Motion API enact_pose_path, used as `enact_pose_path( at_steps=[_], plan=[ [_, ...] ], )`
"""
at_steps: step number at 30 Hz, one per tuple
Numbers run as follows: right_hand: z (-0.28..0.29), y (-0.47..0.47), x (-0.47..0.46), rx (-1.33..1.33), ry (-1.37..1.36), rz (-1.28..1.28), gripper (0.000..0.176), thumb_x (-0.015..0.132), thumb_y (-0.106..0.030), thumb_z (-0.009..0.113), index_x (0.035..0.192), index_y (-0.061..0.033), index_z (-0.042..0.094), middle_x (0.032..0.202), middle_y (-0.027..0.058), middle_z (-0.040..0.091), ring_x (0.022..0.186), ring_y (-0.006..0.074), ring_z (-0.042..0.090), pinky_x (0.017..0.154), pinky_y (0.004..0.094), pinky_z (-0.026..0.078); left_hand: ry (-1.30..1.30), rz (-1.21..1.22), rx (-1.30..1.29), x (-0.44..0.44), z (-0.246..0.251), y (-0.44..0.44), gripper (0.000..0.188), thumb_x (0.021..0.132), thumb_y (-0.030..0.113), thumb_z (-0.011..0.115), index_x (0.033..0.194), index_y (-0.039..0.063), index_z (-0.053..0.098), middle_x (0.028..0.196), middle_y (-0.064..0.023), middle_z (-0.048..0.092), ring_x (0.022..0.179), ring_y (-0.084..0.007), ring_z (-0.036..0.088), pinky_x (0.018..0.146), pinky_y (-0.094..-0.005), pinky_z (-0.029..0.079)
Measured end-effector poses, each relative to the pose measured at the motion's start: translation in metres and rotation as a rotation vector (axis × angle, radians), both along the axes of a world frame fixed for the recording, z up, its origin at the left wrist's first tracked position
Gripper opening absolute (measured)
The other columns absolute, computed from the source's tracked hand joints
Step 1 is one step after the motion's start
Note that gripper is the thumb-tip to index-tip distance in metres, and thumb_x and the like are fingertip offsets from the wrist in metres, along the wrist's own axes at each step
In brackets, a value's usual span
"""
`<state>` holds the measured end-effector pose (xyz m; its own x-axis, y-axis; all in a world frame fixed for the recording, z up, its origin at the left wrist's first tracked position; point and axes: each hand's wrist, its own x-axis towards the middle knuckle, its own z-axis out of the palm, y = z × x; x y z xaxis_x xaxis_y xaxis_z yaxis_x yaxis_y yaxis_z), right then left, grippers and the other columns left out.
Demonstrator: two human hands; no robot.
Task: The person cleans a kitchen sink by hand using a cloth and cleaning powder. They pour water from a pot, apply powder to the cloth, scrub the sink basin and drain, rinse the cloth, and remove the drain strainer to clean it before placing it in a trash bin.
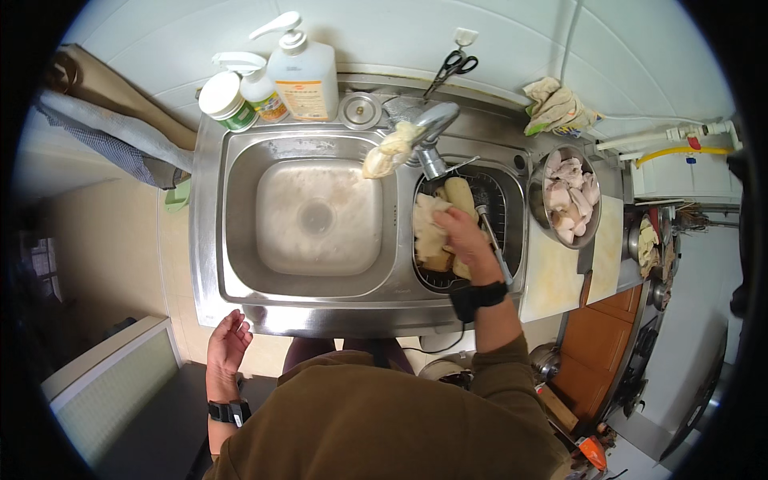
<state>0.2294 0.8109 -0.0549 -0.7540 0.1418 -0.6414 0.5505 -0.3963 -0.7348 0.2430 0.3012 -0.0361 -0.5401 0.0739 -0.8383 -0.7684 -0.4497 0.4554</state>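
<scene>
My right hand (463, 233) is over the smaller right basin of a steel double sink, its fingers on a pale, crumpled cloth (431, 227). Under and beside the cloth lie pale peeled root vegetables (459, 195) and a peeler-like tool with a metal handle (493, 240), in a dark drainer basket (500, 210). My left hand (230, 343) is off the sink's front left edge, palm turned up, fingers slightly curled, holding nothing. The wide left basin (318, 180) has a wet, cloudy bottom. A cloth-wrapped spout (393, 150) of the faucet (433, 157) points over it.
Pump bottles (305, 81) and a white-lidded tub (228, 99) line the back left. Scissors (450, 69) hang on the wall. A steel bowl of raw meat pieces (567, 198) stands at the right, by white cutting boards (549, 276). A rag (555, 108) hangs at the back right.
</scene>
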Motion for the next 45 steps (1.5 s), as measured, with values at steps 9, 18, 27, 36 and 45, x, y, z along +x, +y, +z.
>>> enact_pose_path(
  at_steps=[9,18,27,36,45],
  plan=[
    [-0.088,-0.092,-0.141,0.921,0.507,-0.329,0.034,0.082,-0.023,0.061,0.103,0.0045,0.057,0.099,0.0139,0.061,0.086,0.0265,0.061,0.071,0.0346,0.050,-0.032,0.090,-0.044,0.013,-0.004,-0.057,0.022,0.087,0.018,0.059,0.105,0.005,0.058,0.095,-0.0039,0.060,0.081,-0.0156,0.059,0.071,-0.0300,0.050],
    [-0.101,-0.061,-0.212,1.110,-0.113,-0.141,0.050,0.075,-0.029,0.067,0.096,0.0160,0.056,0.093,0.0310,0.060,0.077,0.0386,0.064,0.062,0.0418,0.054,-0.052,0.157,-0.044,0.021,-0.016,-0.091,0.023,0.089,0.018,0.056,0.108,0.006,0.058,0.098,-0.0037,0.061,0.082,-0.0155,0.060,0.069,-0.0296,0.050],
    [-0.160,-0.034,-0.226,1.655,-0.195,0.520,0.031,0.074,-0.020,0.065,0.087,0.0087,0.062,0.087,0.0215,0.064,0.069,0.0301,0.064,0.056,0.0400,0.053,-0.084,0.187,-0.094,0.036,-0.018,-0.112,0.023,0.089,0.019,0.056,0.108,0.006,0.059,0.097,-0.0025,0.062,0.084,-0.0148,0.060,0.069,-0.0290,0.050],
    [-0.122,-0.100,-0.148,1.411,0.414,-0.020,0.032,0.080,-0.013,0.055,0.108,0.0036,0.054,0.092,0.0252,0.061,0.086,0.0369,0.061,0.080,0.0480,0.045,-0.055,0.023,-0.037,0.006,-0.025,-0.069,0.023,0.088,0.017,0.058,0.106,0.003,0.059,0.093,-0.0040,0.061,0.081,-0.0159,0.059,0.069,-0.0282,0.050],
    [-0.077,-0.058,-0.053,0.570,0.276,-0.371,0.023,0.081,-0.009,0.050,0.101,0.0015,0.053,0.088,0.0221,0.062,0.082,0.0312,0.063,0.070,0.0371,0.050,-0.037,-0.108,-0.079,-0.014,-0.018,-0.022,0.024,0.088,0.016,0.056,0.107,0.002,0.057,0.094,-0.0052,0.061,0.080,-0.0161,0.058,0.068,-0.0287,0.050]
  ],
)
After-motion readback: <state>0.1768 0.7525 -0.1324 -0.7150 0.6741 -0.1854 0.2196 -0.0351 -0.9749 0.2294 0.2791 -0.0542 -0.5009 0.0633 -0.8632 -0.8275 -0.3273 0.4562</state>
